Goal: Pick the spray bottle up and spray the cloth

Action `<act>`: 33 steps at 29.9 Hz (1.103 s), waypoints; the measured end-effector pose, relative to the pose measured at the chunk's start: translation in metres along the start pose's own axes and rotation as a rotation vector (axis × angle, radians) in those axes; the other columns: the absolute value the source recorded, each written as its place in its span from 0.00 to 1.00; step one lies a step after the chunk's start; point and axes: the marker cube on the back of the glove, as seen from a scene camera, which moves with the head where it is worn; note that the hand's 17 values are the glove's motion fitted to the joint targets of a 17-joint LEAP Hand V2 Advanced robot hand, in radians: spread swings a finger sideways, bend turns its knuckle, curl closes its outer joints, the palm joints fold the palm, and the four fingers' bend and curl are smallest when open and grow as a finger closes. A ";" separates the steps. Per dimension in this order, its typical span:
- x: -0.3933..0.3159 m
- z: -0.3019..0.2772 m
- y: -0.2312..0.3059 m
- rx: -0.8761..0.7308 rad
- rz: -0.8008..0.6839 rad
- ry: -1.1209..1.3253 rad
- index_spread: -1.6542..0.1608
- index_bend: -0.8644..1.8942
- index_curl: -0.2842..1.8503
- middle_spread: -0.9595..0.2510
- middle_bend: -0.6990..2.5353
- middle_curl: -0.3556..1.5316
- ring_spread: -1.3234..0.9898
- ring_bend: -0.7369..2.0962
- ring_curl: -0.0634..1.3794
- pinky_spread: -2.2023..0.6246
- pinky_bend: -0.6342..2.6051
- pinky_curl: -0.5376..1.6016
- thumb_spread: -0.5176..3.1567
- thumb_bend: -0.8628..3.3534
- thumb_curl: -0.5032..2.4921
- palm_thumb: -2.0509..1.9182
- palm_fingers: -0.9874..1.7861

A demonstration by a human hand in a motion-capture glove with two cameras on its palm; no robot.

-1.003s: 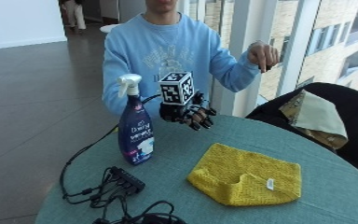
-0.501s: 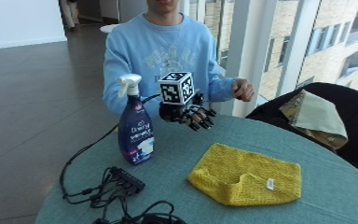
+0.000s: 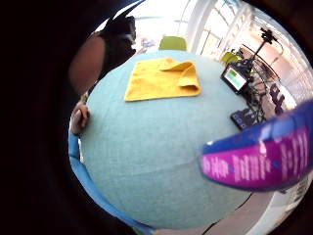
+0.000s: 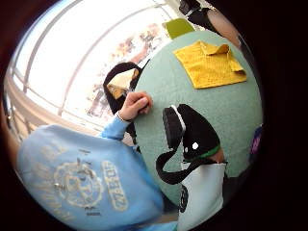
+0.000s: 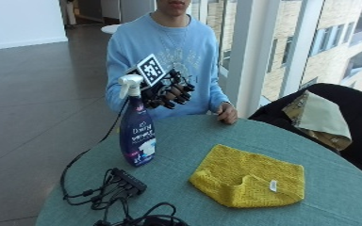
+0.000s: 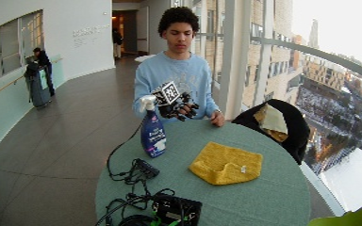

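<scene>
Purple plastic marks the tall spray bottle [image 5: 137,134] with the white trigger head, which is standing upright on the round teal table [image 5: 187,141], untouched. The black-gloved right hand [image 5: 168,92] is now being held raised just beside the trigger head, nearer than a second ago, with the fingers loosely curled around nothing. The bare left hand [image 5: 226,113] has been lowered to the table edge. The folded yellow cloth [image 5: 250,176] is lying near the bottle. The grasp is judged imminent.

Two outside views facing person; palm views tableward.
</scene>
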 end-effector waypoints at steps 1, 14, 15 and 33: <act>0.003 -0.006 0.003 0.036 0.020 -0.009 0.67 0.37 0.25 0.73 0.31 0.35 0.57 0.37 0.21 0.86 0.28 0.38 0.45 0.25 0.26 0.67 0.56; 0.079 -0.069 0.046 0.517 0.349 -0.032 0.67 0.36 0.26 0.74 0.29 0.36 0.57 0.34 0.22 0.86 0.29 0.40 0.45 0.22 0.26 0.67 0.53; 0.081 -0.069 0.050 0.527 0.360 -0.039 0.68 0.36 0.25 0.75 0.29 0.36 0.57 0.34 0.22 0.86 0.30 0.40 0.45 0.22 0.26 0.67 0.52; 0.146 -0.032 0.003 0.682 0.693 -0.281 0.69 0.35 0.23 0.77 0.32 0.39 0.58 0.33 0.22 0.86 0.30 0.41 0.42 0.20 0.26 0.65 0.47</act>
